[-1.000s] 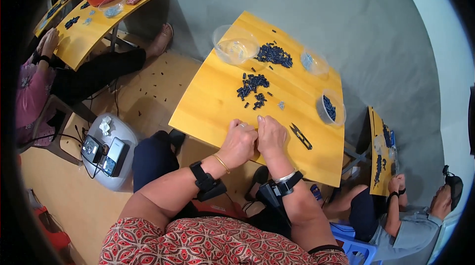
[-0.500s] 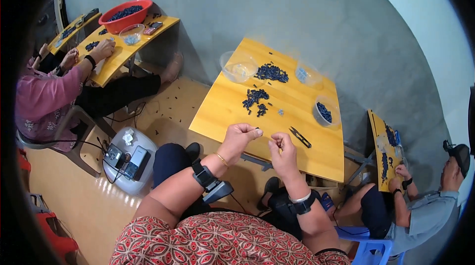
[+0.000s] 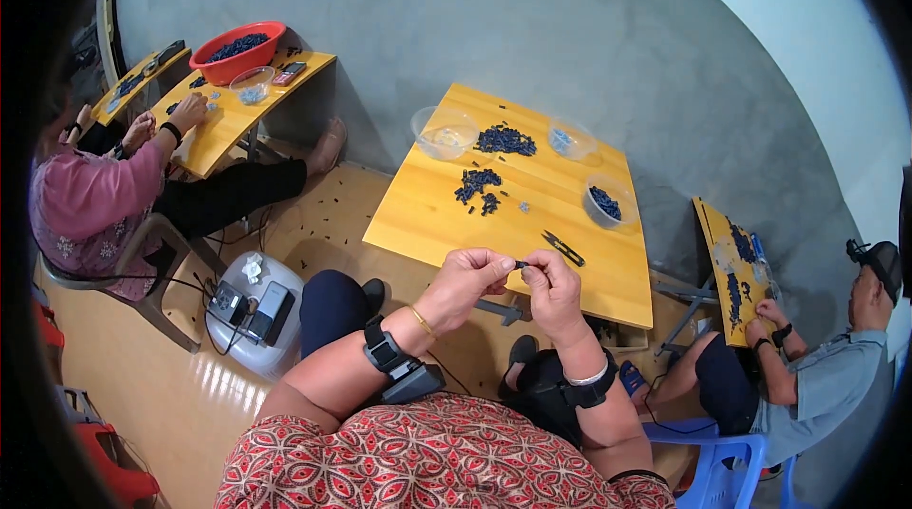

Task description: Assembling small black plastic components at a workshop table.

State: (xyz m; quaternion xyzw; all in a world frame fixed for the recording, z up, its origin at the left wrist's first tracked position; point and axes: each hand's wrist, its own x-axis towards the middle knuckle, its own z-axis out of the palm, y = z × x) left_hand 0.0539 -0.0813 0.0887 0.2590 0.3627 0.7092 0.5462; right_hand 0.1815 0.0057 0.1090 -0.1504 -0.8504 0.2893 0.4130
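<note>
Just off the table's near edge, my left hand (image 3: pixel 467 288) pinches a small dark cylindrical piece (image 3: pixel 520 265) between thumb and finger. The fingers of my right hand (image 3: pixel 552 292) close on the other end of it, so the two hands meet at the piece. Most of it is hidden by the fingertips. On the yellow table (image 3: pixel 418 224) ahead lie a nearer pile of similar dark pieces (image 3: pixel 478 186) and a farther pile (image 3: pixel 506 140). Black thread snips (image 3: pixel 563 248) rest beyond my right hand. A small clump of pale bits (image 3: pixel 523 208) lies near the nearer pile.
Clear plastic bowls stand on the table: one at left (image 3: pixel 445 134), one with pale bits (image 3: pixel 571 139), one with dark pieces (image 3: pixel 605 203). Co-workers sit at tables left (image 3: pixel 95 181) and right (image 3: pixel 826 395). A grey stool (image 3: pixel 255 333) holding devices and cables stands at my left.
My hands were apart; the right has come over to the left, and both now grip the small dark piece. The view has shifted slightly.
</note>
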